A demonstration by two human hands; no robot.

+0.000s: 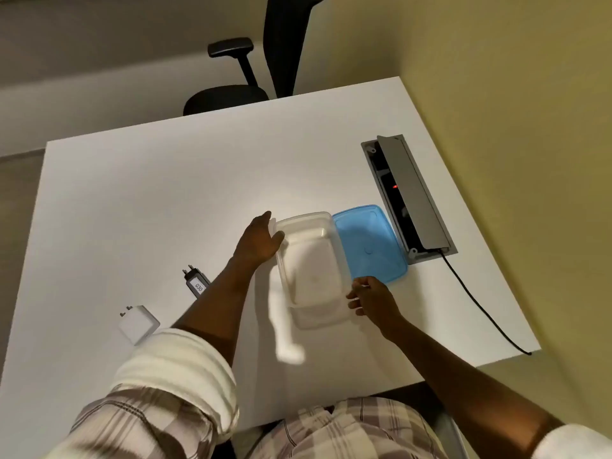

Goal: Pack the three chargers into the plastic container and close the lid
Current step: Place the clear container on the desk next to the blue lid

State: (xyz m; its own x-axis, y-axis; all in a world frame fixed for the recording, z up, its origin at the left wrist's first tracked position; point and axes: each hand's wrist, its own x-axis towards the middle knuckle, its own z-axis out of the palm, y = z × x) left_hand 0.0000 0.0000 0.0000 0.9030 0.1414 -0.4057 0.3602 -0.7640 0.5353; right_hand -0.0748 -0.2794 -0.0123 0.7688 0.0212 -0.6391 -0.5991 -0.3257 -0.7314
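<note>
A clear plastic container (309, 260) sits open on the white table (149, 200); nothing shows inside it. My left hand (260, 241) grips its left rim, thumb over the edge. My right hand (372, 294) pinches its near right corner. The blue lid (369, 241) lies flat on the table, touching the container's right side. A black charger (195, 279) with a white label lies to the left, partly hidden by my left forearm. A white charger (137, 323) lies further left, near my rolled sleeve. I see no third charger.
An open grey cable hatch (409, 197) with a red light is set in the table just right of the lid. A black cable (480, 306) runs from it over the right edge. A black office chair (251, 77) stands behind the far edge.
</note>
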